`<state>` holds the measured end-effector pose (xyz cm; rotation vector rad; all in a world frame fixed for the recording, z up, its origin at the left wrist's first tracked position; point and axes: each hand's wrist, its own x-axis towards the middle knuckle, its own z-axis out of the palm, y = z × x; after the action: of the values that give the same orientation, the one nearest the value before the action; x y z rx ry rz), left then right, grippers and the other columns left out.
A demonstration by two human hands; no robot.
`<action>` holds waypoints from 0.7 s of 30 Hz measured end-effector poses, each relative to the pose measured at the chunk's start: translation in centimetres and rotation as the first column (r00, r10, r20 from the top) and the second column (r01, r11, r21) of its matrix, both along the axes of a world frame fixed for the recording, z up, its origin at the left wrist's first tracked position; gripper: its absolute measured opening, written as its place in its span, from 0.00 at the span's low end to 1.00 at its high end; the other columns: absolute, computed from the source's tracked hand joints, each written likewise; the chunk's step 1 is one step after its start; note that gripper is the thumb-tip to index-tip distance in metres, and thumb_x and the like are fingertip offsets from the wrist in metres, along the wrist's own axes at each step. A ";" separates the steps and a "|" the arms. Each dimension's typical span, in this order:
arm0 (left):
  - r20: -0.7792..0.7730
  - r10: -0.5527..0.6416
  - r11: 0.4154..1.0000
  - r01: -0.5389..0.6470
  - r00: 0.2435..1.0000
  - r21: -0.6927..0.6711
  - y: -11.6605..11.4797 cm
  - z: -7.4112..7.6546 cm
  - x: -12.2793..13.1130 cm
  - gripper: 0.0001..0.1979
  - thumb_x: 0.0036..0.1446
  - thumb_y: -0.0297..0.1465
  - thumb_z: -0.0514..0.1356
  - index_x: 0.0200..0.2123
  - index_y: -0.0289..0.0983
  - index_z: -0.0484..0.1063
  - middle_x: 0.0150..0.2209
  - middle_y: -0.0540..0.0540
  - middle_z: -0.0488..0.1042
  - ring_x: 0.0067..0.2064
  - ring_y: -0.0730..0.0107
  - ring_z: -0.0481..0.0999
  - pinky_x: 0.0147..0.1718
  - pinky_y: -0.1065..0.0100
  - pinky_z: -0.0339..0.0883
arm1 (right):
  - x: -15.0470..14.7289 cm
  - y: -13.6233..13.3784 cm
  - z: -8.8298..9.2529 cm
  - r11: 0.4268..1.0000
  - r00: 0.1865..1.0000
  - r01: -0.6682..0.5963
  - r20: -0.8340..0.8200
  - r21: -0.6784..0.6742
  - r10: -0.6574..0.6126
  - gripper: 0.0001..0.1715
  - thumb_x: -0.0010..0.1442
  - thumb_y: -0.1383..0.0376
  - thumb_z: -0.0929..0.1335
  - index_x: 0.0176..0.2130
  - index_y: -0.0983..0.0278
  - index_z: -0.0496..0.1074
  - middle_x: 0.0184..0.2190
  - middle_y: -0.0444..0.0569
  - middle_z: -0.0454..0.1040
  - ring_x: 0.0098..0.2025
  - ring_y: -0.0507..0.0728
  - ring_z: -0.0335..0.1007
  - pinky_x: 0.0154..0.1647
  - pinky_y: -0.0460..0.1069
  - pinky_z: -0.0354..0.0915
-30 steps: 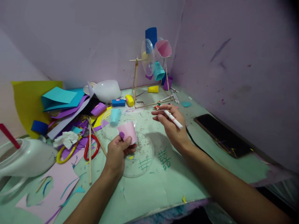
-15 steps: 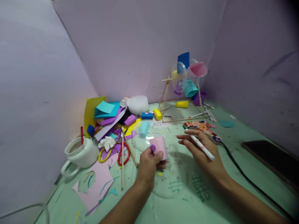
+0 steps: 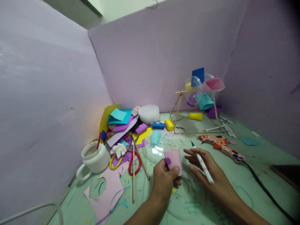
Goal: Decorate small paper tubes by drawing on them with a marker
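Observation:
My left hand (image 3: 162, 182) is closed round a small pink paper cup (image 3: 174, 159), which has a purple dot on its left side. To the right, my right hand (image 3: 214, 172) holds a white marker (image 3: 203, 167) with a dark green tip, uncapped and pointing up and away. The marker lies across the fingers, and the hand is a short way from the cup. Just behind the cup are a clear plastic disc (image 3: 148, 147) and a light blue paper cup (image 3: 155, 137). A blue roll (image 3: 158, 125) and a yellow one (image 3: 169, 124) lie farther back.
Red scissors (image 3: 134, 171), thin sticks (image 3: 133, 184), a white mug (image 3: 97, 159) and pink paper scraps (image 3: 106, 193) lie left. At back right stands a stick frame (image 3: 178, 107) with a wheel of coloured cups. A patterned glue gun (image 3: 225, 148) and its cord lie right.
The whole scene has shifted right and down as my head turned. My right hand has come slightly nearer the pink cup. Both hands keep hold of the same things.

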<state>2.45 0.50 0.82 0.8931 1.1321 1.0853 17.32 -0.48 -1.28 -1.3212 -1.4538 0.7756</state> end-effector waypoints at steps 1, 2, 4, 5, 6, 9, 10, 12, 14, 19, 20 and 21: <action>-0.003 0.002 1.000 -0.002 1.000 0.002 0.0 0.0 0.0 0.10 0.38 0.32 0.61 0.26 0.33 0.67 0.19 0.52 0.67 0.17 0.77 0.65 0.16 0.74 0.60 | 0.0 0.0 0.0 1.000 1.000 -0.008 -0.004 -0.002 0.008 0.23 0.58 0.52 0.64 0.50 0.55 0.56 0.55 0.57 0.69 0.51 0.65 0.72 0.52 0.63 0.67; -0.003 0.003 1.000 -0.003 1.000 0.005 -0.1 0.0 0.0 0.10 0.38 0.32 0.62 0.26 0.34 0.67 0.19 0.52 0.67 0.18 0.77 0.65 0.16 0.74 0.60 | 0.0 -0.1 0.0 1.000 1.000 -0.010 -0.008 0.001 0.010 0.23 0.58 0.52 0.64 0.50 0.55 0.56 0.56 0.57 0.68 0.52 0.65 0.72 0.52 0.63 0.67; -0.009 0.000 1.000 0.000 1.000 -0.003 -0.1 0.1 0.0 0.09 0.38 0.31 0.62 0.26 0.34 0.67 0.20 0.52 0.67 0.18 0.77 0.65 0.16 0.74 0.61 | 0.0 -0.1 0.1 1.000 1.000 -0.007 -0.011 0.002 0.007 0.24 0.58 0.52 0.65 0.50 0.55 0.56 0.56 0.57 0.68 0.52 0.65 0.72 0.53 0.63 0.67; -0.013 0.000 1.000 0.000 1.000 -0.008 -0.1 0.1 0.0 0.09 0.38 0.31 0.62 0.26 0.34 0.67 0.20 0.52 0.67 0.18 0.77 0.66 0.16 0.74 0.61 | 0.0 -0.1 0.1 1.000 1.000 -0.003 -0.011 -0.001 0.003 0.24 0.57 0.52 0.65 0.50 0.55 0.56 0.56 0.57 0.68 0.51 0.65 0.72 0.52 0.64 0.67; -0.017 0.000 1.000 0.000 1.000 -0.013 -0.1 0.1 -0.1 0.09 0.38 0.31 0.62 0.26 0.33 0.68 0.20 0.52 0.68 0.19 0.76 0.66 0.16 0.74 0.61 | 0.0 -0.1 0.0 1.000 1.000 0.001 -0.012 -0.007 -0.001 0.24 0.57 0.52 0.65 0.50 0.55 0.56 0.56 0.57 0.68 0.51 0.65 0.72 0.52 0.64 0.67; -0.020 -0.004 1.000 0.004 1.000 -0.013 0.0 0.1 -0.1 0.09 0.38 0.30 0.62 0.27 0.33 0.69 0.21 0.50 0.69 0.20 0.74 0.67 0.16 0.73 0.61 | 0.1 0.0 -0.1 1.000 1.000 0.004 -0.028 -0.019 -0.005 0.23 0.57 0.52 0.66 0.50 0.55 0.57 0.56 0.57 0.68 0.51 0.65 0.72 0.52 0.64 0.67; -0.019 -0.005 1.000 0.005 1.000 -0.010 0.0 0.0 -0.1 0.10 0.38 0.30 0.62 0.27 0.33 0.69 0.21 0.50 0.69 0.20 0.74 0.68 0.17 0.73 0.61 | 0.1 0.0 -0.1 1.000 0.999 0.002 -0.035 -0.019 -0.003 0.23 0.57 0.53 0.66 0.50 0.55 0.57 0.56 0.58 0.68 0.50 0.65 0.72 0.52 0.64 0.67; -0.018 -0.007 1.000 0.007 1.000 -0.002 0.0 0.0 -0.1 0.09 0.38 0.30 0.62 0.27 0.33 0.69 0.21 0.50 0.69 0.20 0.73 0.68 0.17 0.72 0.62 | 0.1 0.0 -0.1 1.000 0.999 -0.005 -0.049 -0.015 0.004 0.23 0.57 0.54 0.66 0.49 0.56 0.57 0.56 0.58 0.68 0.50 0.64 0.73 0.52 0.64 0.67; -0.021 -0.011 1.000 0.011 1.000 0.005 0.1 -0.1 -0.2 0.10 0.38 0.31 0.63 0.27 0.34 0.69 0.21 0.50 0.69 0.19 0.74 0.67 0.17 0.72 0.61 | 0.0 -0.1 0.1 1.000 0.998 -0.021 -0.067 -0.015 0.020 0.22 0.58 0.55 0.66 0.49 0.56 0.57 0.55 0.58 0.68 0.50 0.64 0.73 0.52 0.64 0.67; -0.049 -0.024 0.998 0.026 0.999 0.048 0.2 -0.6 0.0 0.10 0.39 0.32 0.63 0.27 0.34 0.70 0.21 0.50 0.69 0.19 0.74 0.66 0.17 0.72 0.60 | -0.5 -0.4 0.8 0.997 0.983 -0.069 -0.174 -0.014 0.066 0.24 0.56 0.56 0.68 0.49 0.56 0.58 0.54 0.58 0.69 0.49 0.62 0.73 0.52 0.62 0.67; -0.055 -0.027 0.997 0.031 0.998 0.064 0.1 -0.7 0.0 0.10 0.39 0.32 0.63 0.27 0.34 0.70 0.21 0.51 0.69 0.19 0.74 0.65 0.17 0.72 0.60 | -0.6 -0.4 1.0 0.997 0.975 -0.079 -0.209 -0.013 0.075 0.24 0.56 0.56 0.68 0.49 0.57 0.58 0.54 0.58 0.69 0.49 0.62 0.73 0.52 0.61 0.67; -0.059 -0.032 0.996 0.037 0.998 0.081 0.1 -0.8 0.1 0.09 0.39 0.32 0.63 0.27 0.34 0.70 0.20 0.51 0.68 0.20 0.74 0.65 0.17 0.72 0.59 | -0.6 -0.5 1.1 0.996 0.967 -0.089 -0.240 -0.013 0.084 0.24 0.56 0.55 0.69 0.48 0.57 0.58 0.54 0.59 0.70 0.49 0.62 0.73 0.52 0.61 0.67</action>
<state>2.50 0.58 0.02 1.0104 1.1227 1.0900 16.68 -0.94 -0.20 -1.1441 -1.3187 0.9774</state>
